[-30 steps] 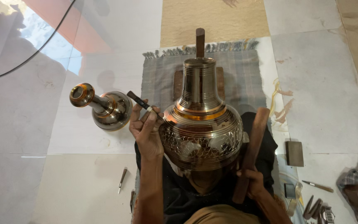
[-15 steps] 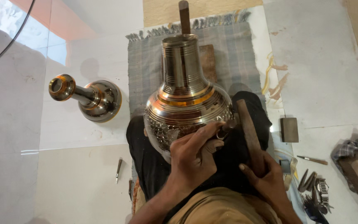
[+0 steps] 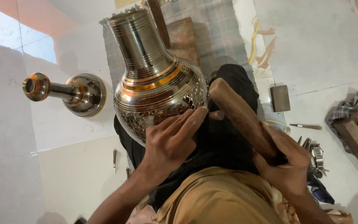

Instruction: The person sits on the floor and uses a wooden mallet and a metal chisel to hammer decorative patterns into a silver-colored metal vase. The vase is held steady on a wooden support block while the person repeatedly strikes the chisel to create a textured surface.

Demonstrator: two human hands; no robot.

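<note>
Left hand (image 3: 168,139) fingers flat on engraved metal vase (image 3: 154,83), maybe pinching tool; right hand (image 3: 286,164) grips wooden mallet (image 3: 241,116).

Looks like a small metalworking workshop, floor-level setup. Engraved metal vase (image 3: 158,83) propped over a lap on black cloth (image 3: 228,137), wooden mallet (image 3: 241,118) in the right hand (image 3: 289,166), second metal piece (image 3: 69,92) lying on the pale tiled floor (image 3: 63,174). Loose chisels (image 3: 305,126), a small block (image 3: 280,98) and a woven mat (image 3: 216,37) scattered around.
</note>
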